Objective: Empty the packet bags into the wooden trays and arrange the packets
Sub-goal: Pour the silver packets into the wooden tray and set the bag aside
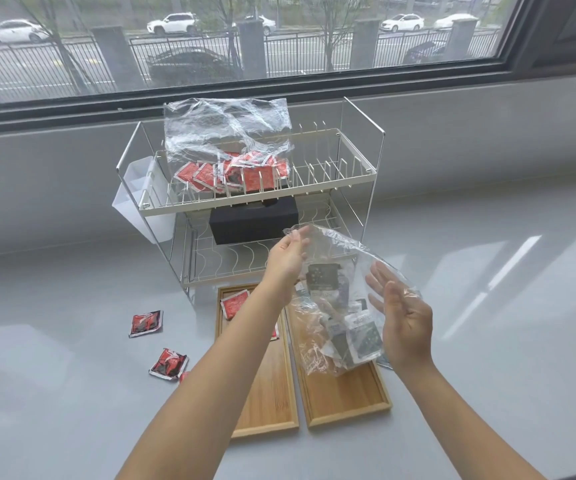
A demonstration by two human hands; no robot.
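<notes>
My left hand [288,258] pinches the crumpled clear plastic bag [335,299] of dark packets over the right wooden tray [345,400]; my right hand [406,323] fingers are straight, released.

A wide window [245,39] with a dark frame [314,90] filled the top of the frame, showing a black railing fence [193,57], thin trees and white cars [13,31] on a road. Beneath it ran a pale grey sill wall [470,133]. The glossy grey countertop [487,341] spread across the lower frame, with bright daylight reflections at right
</notes>
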